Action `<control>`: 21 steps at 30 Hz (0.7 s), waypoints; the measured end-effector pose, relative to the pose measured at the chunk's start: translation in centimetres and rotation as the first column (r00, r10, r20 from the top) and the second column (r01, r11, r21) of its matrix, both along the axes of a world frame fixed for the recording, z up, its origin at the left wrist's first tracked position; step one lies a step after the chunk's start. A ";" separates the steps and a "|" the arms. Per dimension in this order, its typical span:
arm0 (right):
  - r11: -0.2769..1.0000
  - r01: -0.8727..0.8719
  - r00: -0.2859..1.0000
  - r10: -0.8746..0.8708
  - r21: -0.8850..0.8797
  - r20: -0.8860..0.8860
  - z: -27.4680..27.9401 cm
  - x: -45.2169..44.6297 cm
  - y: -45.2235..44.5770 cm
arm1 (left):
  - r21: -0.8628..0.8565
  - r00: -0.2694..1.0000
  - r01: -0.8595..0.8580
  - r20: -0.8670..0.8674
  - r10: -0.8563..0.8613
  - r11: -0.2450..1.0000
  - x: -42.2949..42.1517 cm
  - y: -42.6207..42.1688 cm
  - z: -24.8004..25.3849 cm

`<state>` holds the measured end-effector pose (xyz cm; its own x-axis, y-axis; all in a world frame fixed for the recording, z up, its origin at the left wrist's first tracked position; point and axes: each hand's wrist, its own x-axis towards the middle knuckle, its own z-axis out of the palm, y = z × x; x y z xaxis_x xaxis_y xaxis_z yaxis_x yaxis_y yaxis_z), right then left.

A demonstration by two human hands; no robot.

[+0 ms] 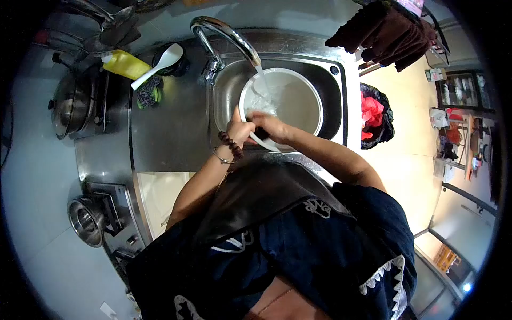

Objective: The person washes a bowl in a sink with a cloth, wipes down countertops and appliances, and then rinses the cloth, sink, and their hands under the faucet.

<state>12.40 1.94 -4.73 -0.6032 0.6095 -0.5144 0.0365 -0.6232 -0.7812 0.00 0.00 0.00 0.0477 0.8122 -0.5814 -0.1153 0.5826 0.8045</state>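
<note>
A round white basin (298, 101) sits in the steel sink (226, 90), with water running into it from the curved faucet (229, 32). My left hand (238, 129), with a beaded bracelet (230, 145) at its wrist, is closed round the basin's near left rim. Just beside it, my right hand (269, 128) reaches over the same rim, its fingers curled near a dark thing too hidden to name. The two hands are close together, and water splashes right behind them.
Left of the sink, a yellow bottle (126, 65), a white spoon (159, 66) and a scrubber (149, 94) lie on the steel counter (170, 122). A lidded pan (72, 104) stands farther left. Right of the sink are a black-lined bin (376, 114) and hanging brown cloths (381, 32).
</note>
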 end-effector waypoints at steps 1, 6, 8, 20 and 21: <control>0.968 -0.252 0.965 0.251 0.011 0.075 -0.1 1.3 -0.4 | 0.018 0.999 0.029 -0.016 -0.028 0.999 -0.2 0.1 -0.1; 0.439 -0.884 0.336 0.357 0.160 0.872 0.1 3.9 -0.9 | 0.045 0.999 0.007 -0.046 -0.005 0.999 0.6 0.6 -1.0; 0.425 -0.905 0.154 0.246 0.037 0.957 -0.4 4.4 0.0 | 0.038 0.999 0.018 -0.028 -0.017 0.999 0.5 1.0 -1.3; 0.743 -0.589 0.558 0.089 0.318 0.825 2.6 6.6 15.6 | -0.545 0.762 0.074 0.571 0.306 0.835 2.4 0.8 -9.0; 0.995 -0.063 0.716 -0.013 0.083 0.698 5.6 5.7 15.6 | -0.261 0.563 0.199 0.819 0.108 0.945 2.3 -0.4 -12.5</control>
